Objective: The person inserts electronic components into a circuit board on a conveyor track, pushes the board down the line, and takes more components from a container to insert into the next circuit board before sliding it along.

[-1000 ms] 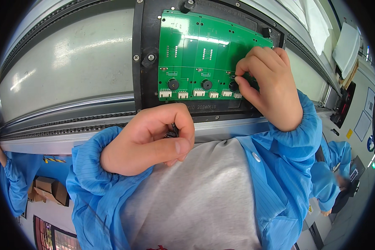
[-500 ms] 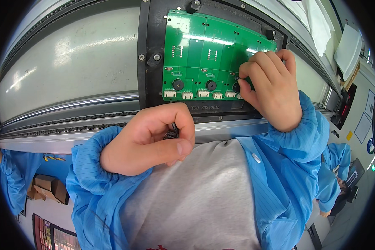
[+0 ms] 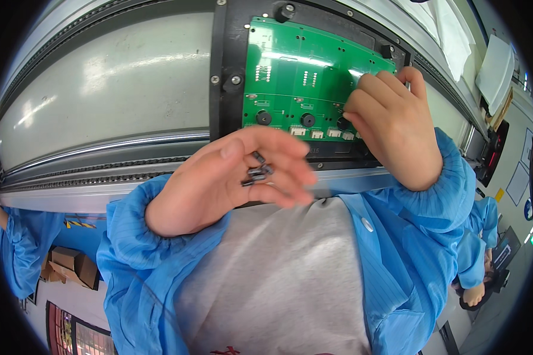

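Observation:
My left hand (image 3: 219, 177) is turned palm up with its fingers spread and slightly curled. Several small black cylindrical capacitors (image 3: 256, 173) with thin leads lie in its palm. My right hand (image 3: 394, 121) is over the right part of a green circuit board (image 3: 278, 53), thumb and fingertips pinched together beside a round black buzzer (image 3: 343, 123). Whatever those fingertips hold is hidden. Two more round buzzers, one on the left (image 3: 263, 118) and one in the middle (image 3: 308, 119), sit on the board above a row of white connectors (image 3: 298, 131).
The board lies in a black carrier frame (image 3: 223, 53) with screws and knobs, resting on a conveyor with metal rails (image 3: 100, 148). A pale surface (image 3: 100, 77) lies left of the carrier. Cardboard boxes (image 3: 74, 266) are at lower left. People in blue sleeves are at both sides.
My left hand has uncurled and moved up and right, showing the capacitors in its palm. The carrier with the board sits slightly farther right. My right hand remains pinched near the right buzzer.

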`<action>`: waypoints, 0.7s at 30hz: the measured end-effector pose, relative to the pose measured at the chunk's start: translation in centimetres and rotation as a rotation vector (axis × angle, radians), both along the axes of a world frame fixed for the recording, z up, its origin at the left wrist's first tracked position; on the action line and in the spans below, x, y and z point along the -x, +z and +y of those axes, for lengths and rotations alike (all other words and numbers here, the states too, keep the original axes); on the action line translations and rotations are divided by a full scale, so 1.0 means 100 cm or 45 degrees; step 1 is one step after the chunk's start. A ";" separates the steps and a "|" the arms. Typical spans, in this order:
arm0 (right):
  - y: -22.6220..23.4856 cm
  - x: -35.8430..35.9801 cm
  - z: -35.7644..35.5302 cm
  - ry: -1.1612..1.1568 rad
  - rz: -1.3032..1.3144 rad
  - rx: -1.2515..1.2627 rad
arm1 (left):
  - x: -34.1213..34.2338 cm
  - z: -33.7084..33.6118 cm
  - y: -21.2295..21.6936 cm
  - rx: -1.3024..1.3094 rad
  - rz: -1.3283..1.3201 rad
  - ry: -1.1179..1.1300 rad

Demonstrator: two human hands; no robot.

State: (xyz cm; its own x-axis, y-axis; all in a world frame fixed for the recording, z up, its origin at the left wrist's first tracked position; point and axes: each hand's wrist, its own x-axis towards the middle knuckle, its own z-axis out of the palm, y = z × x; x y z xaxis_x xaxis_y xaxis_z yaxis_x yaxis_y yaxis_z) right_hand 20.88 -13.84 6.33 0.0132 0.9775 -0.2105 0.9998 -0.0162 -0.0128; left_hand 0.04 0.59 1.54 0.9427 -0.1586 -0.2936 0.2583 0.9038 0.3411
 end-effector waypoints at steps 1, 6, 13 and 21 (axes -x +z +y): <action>0.002 0.001 0.000 -0.081 0.005 -0.011 | -0.002 -0.001 0.002 0.038 0.017 0.007; 0.023 0.017 0.005 -0.499 0.226 -0.211 | -0.003 -0.003 0.008 0.152 0.069 0.072; -0.001 0.077 0.009 -0.352 0.489 -0.537 | -0.001 -0.005 0.003 0.103 -0.021 0.119; -0.009 0.077 0.006 -0.356 0.488 -0.627 | -0.001 -0.010 0.001 -0.034 -0.058 0.161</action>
State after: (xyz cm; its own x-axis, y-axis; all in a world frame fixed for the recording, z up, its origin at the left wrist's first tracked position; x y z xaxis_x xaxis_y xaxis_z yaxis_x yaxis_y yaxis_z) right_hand 13.15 -13.22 5.41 0.2925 0.9311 0.2178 0.8824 -0.1749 -0.4368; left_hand 0.17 -0.37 1.69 0.9671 -0.0301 -0.2524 0.1264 0.9185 0.3746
